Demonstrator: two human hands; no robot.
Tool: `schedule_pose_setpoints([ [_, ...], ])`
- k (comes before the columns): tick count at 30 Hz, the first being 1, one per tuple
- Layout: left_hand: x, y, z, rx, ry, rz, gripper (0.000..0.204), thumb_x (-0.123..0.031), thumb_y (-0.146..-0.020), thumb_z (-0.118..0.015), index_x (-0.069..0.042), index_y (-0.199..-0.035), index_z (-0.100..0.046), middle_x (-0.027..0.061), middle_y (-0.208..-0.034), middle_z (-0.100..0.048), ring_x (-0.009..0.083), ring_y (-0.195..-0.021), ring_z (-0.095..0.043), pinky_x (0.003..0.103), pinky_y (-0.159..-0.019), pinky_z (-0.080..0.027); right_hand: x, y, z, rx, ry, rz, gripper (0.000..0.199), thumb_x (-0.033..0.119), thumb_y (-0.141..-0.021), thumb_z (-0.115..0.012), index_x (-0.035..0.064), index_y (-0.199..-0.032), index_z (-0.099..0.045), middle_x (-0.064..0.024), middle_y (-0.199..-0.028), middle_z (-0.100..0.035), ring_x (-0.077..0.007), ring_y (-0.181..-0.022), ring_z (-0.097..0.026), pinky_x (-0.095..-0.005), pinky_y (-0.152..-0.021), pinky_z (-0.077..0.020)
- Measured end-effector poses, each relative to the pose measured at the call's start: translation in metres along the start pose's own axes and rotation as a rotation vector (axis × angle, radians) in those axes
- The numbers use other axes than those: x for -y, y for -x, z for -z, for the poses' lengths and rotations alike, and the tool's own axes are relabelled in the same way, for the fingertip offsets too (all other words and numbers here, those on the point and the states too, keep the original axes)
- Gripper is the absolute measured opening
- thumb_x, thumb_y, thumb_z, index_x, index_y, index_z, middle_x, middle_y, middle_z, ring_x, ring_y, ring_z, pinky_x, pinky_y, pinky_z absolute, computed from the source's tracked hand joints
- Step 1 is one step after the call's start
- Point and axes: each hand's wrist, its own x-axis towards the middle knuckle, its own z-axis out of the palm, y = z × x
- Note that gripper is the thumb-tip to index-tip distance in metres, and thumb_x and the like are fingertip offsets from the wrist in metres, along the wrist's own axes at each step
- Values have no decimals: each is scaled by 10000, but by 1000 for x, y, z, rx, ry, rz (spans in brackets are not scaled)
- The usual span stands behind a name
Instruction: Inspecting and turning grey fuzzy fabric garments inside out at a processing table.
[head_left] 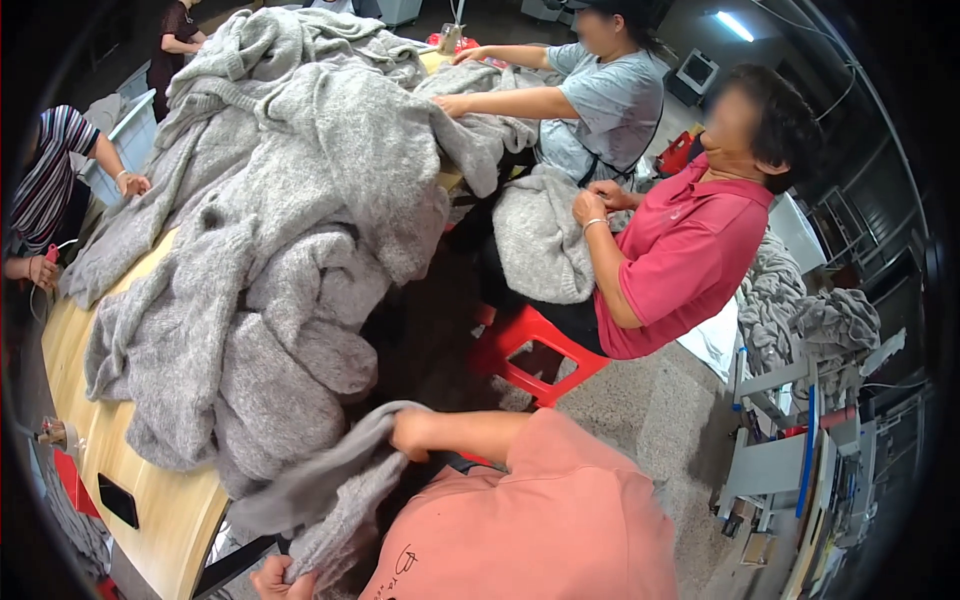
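A grey, fuzzy knit garment (pixel 350 510) is stretched between my hands by the table's near corner, part of it smeared by motion. My right hand (pixel 410 436) grips its upper edge, arm reaching across from the right. Lower down, at the picture's bottom edge, my left hand (pixel 284 580) is closed on the garment's other end; its fingers show only in part. Just beyond, a large heap of similar grey knitwear (pixel 330 160) covers most of the table and hangs over its near side. I cannot tell whether my garment is apart from the heap.
The wooden table (pixel 170 520) carries a black phone (pixel 118 500). One co-worker in a red shirt (pixel 690 260) holds grey knitwear beside a red stool (pixel 540 350). Others handle knitwear around the table. More knitwear (pixel 775 285) and metal-framed equipment (pixel 780 450) stand at right.
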Motion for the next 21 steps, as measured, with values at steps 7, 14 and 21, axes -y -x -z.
schedule_pose_setpoints([
  [7,2,3,-44,-3,51,-45,153,-23,-517,-639,23,-635,-554,26,-528,-523,51,-503,-453,230,-465,-367,57,46,70,-375,-273,711,532,260,-527,-742,1,-953,-556,-166,-1008,-567,-322,-905,-552,-414,-772,-431],
  [14,-1,7,-44,-110,-4,7,226,-108,-530,-727,-19,-642,-551,24,-504,-490,56,-482,-454,217,-456,-361,90,-2,61,224,-911,1177,391,240,-627,-718,-20,-896,-604,-78,-755,-614,-119,-690,-515,-293,-610,-414],
  [21,25,40,-25,-220,-174,-31,266,-179,-561,-735,-16,-697,-575,123,-568,-569,218,-493,-572,290,-468,-432,75,-2,77,-124,-293,804,533,413,-535,-718,-22,-815,-589,-204,-785,-584,-346,-773,-579,-396,-664,-453],
])
